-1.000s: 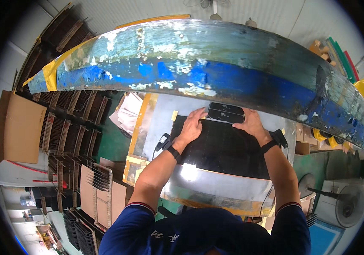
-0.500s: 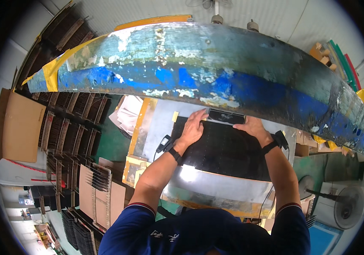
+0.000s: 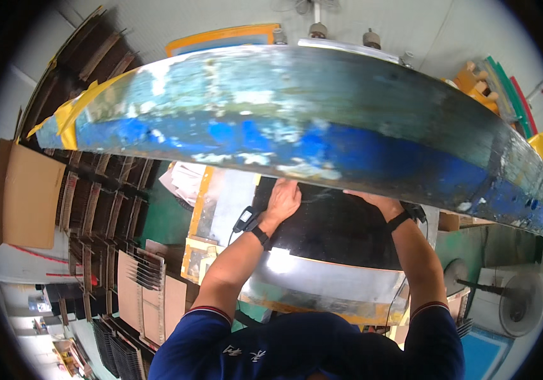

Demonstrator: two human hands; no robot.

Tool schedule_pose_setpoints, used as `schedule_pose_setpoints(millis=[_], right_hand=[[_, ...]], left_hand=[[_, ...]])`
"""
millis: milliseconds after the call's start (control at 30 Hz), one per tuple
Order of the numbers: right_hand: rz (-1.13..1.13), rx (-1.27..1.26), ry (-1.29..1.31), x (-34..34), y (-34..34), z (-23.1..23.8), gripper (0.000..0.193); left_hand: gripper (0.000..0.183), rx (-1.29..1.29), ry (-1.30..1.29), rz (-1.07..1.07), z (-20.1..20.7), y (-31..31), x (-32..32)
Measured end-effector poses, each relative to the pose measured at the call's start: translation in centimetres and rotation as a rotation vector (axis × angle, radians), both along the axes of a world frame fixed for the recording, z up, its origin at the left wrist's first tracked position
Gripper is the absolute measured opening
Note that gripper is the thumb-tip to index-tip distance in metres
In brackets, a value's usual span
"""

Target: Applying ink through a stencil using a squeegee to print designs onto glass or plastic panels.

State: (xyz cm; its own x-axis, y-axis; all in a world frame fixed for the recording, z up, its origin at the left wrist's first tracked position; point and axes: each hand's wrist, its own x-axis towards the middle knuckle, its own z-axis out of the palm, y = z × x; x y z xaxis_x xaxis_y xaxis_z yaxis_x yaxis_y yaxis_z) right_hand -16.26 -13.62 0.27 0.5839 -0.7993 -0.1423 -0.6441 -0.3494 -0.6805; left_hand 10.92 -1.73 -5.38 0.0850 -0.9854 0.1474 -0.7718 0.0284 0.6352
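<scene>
A dark, glossy panel (image 3: 341, 221) lies on a pale work surface (image 3: 347, 277) in front of me. My left hand (image 3: 283, 201) rests at the panel's far left, its fingertips cut off from sight by a large paint-stained beam (image 3: 271, 120). At the far right, my right hand (image 3: 382, 202) reaches in with the thumb side stretched leftward. The same beam covers its other fingers, so I cannot see whether either hand grips anything. Each wrist wears a black strap, with a small device beside it.
Yellow tape (image 3: 69, 120) wraps the beam's left end. Racks (image 3: 103, 209) and a cardboard box (image 3: 27, 196) stand at left, beside a bin of crumpled paper (image 3: 186, 183). A round fan (image 3: 525, 304) is at lower right. Thin cables hang from both wrists.
The beam's near edge now sits lower in view over my fingers. It covers the small dark rectangular piece that showed between my hands before. My left hand has moved slightly nearer.
</scene>
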Motion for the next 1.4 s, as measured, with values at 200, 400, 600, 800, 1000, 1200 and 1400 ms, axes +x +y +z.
schedule_pose_setpoints(millis=[200, 400, 600, 800, 1000, 1200, 1400], right_hand=[[0.005, -0.523, -0.019, -1.5, 1.0, -2.9, 0.072], [0.027, -0.668, 0.098, -2.2, 2.5, -3.1, 0.062], [0.039, -0.538, 0.118, -1.7, 1.7, -3.4, 0.065], [0.011, -0.6, 0.094, -2.0, 2.8, -2.7, 0.061], [-0.231, -0.547, -0.166, -5.0, 11.0, 4.0, 0.041], [-0.389, -0.293, -0.231, -9.0, 27.9, 4.6, 0.029], [-0.628, -0.149, -0.155, -15.0, 46.1, 2.8, 0.028]], left_hand=[[0.035, -0.19, -0.264, -0.084, -2.8, 1.0, 0.3], [0.035, -0.258, -0.291, -0.172, -1.2, 1.3, 0.1], [0.036, -0.279, -0.183, -0.086, 1.0, 0.2, -0.7], [0.036, -0.156, -0.116, 0.007, 1.5, 1.7, -0.1], [0.038, -0.112, 0.36, 0.147, 5.3, 11.5, -1.5], [0.033, 0.096, 0.52, -0.304, 6.0, 19.6, -9.2], [0.029, 0.342, 0.623, -0.891, 5.3, 26.9, -20.9]])
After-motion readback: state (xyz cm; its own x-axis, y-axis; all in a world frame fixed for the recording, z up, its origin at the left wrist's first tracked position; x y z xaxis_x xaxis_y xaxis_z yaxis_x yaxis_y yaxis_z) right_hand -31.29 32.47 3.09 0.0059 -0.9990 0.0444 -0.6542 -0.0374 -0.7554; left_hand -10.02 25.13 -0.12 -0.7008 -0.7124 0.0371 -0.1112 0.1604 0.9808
